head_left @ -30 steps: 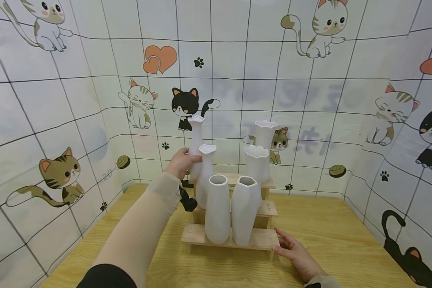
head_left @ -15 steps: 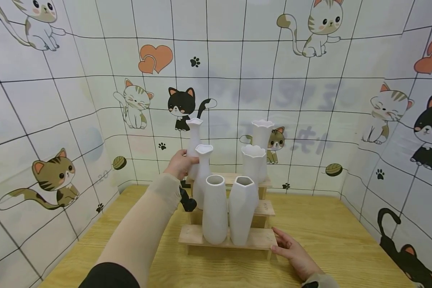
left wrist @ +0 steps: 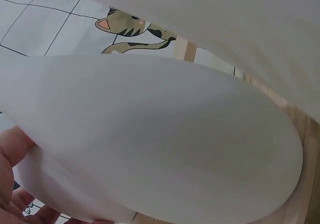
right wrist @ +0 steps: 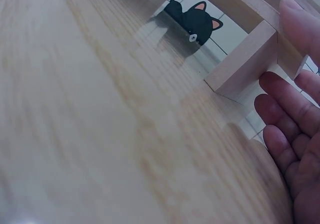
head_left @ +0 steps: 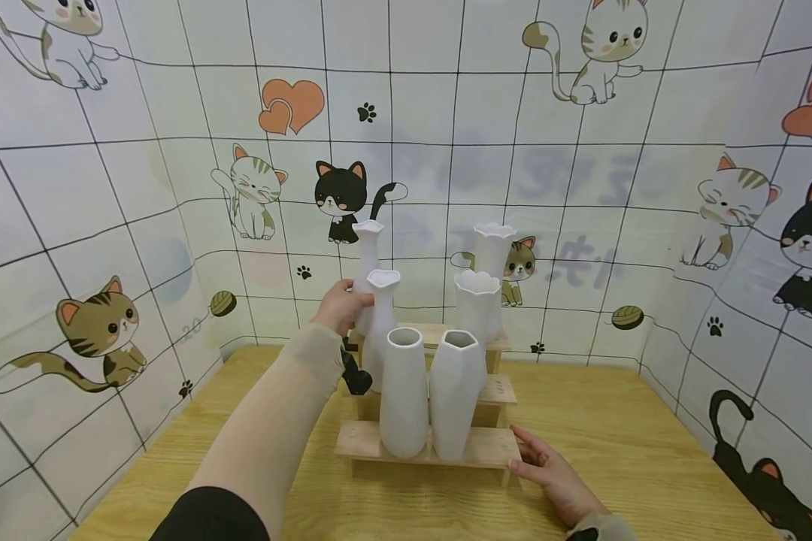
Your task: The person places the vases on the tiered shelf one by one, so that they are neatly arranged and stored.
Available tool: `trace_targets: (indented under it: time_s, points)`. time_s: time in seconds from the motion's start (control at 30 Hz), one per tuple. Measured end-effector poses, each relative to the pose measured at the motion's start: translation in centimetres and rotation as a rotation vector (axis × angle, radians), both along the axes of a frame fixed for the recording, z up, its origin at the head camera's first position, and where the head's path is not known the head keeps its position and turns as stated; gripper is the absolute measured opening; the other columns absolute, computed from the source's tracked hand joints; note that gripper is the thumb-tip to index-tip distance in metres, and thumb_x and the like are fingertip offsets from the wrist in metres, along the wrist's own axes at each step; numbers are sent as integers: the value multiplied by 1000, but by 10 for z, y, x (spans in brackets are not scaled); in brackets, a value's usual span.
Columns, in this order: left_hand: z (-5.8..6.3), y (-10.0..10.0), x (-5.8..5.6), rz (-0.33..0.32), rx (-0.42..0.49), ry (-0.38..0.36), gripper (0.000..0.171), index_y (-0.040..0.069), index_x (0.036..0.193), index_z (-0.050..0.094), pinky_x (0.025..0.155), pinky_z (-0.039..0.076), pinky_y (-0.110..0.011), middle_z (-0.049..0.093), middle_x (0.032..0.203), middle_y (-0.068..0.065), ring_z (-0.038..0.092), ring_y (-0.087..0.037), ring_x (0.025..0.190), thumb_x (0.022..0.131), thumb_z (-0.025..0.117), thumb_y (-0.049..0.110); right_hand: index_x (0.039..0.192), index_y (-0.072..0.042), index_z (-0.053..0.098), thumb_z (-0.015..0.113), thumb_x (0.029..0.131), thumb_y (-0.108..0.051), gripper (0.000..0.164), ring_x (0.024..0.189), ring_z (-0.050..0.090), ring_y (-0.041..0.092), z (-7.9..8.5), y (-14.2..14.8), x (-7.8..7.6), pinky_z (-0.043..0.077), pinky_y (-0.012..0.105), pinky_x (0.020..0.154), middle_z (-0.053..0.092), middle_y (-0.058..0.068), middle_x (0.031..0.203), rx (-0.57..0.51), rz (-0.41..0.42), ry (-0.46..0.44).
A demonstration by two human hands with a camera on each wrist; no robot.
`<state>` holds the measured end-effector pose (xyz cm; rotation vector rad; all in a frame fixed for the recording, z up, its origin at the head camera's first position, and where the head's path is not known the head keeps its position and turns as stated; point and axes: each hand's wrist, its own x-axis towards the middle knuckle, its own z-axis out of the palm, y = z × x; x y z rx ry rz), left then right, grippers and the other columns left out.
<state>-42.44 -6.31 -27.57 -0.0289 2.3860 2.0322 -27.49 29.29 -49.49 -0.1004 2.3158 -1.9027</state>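
A three-step wooden stand (head_left: 362, 443) bears white vases in two columns. My left hand (head_left: 341, 306) grips the slender, ruffle-mouthed vase (head_left: 368, 252) at the rear left. In the left wrist view that vase (left wrist: 60, 191) is partly hidden behind a large rounded vase (left wrist: 165, 139). At the lowest step's right end, my right hand (head_left: 553, 475) pinches the board. Its thumb (right wrist: 302, 26) lies on one side of the board end in the right wrist view, with the index finger on the other. Two plain-rimmed vases, one rounded (head_left: 404, 406) and one faceted (head_left: 455, 406), stand in front.
A second narrow-necked vase (head_left: 384, 315) stands close in front of the held one. Scalloped vases occupy the right column, one on the middle step (head_left: 475, 304) and one behind (head_left: 494, 244). The wooden table (head_left: 622, 428) meets a cat-patterned wall covering (head_left: 419, 113).
The head view has shifted slightly. Both hands keep their holds, and the vases and stand show no clear movement among themselves.
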Motion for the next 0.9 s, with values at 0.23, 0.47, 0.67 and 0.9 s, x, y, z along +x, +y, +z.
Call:
trace_targets:
  time_s: [0.23,0.47,0.67,0.9]
  points:
    - [1,2,-2,1,-17,-8,63,12,144,38,96,41,-52,45,139,-14,46,-36,121,89,68,15,152,1,18,64,94,-23,77,125,45,36,3,-1,2,34,55,101,46,26,137,-4,-1,0]
    - [1,3,-2,9,3,-7,62,10,142,39,95,42,-52,46,138,-15,46,-37,121,88,69,13,152,0,19,64,94,-22,77,125,44,35,3,-2,1,33,54,101,47,25,137,-14,-3,-2]
    - [2,6,0,12,20,3,62,8,142,38,95,42,-53,46,138,-17,47,-38,121,88,68,10,152,0,19,65,94,-22,77,124,45,35,2,-1,1,34,54,101,47,25,137,-13,-15,-3]
    - [2,6,2,33,4,-1,62,9,142,38,95,42,-53,46,138,-16,48,-37,120,88,68,11,152,0,19,64,94,-22,77,124,46,34,3,-2,1,35,52,101,46,25,138,-16,-6,0]
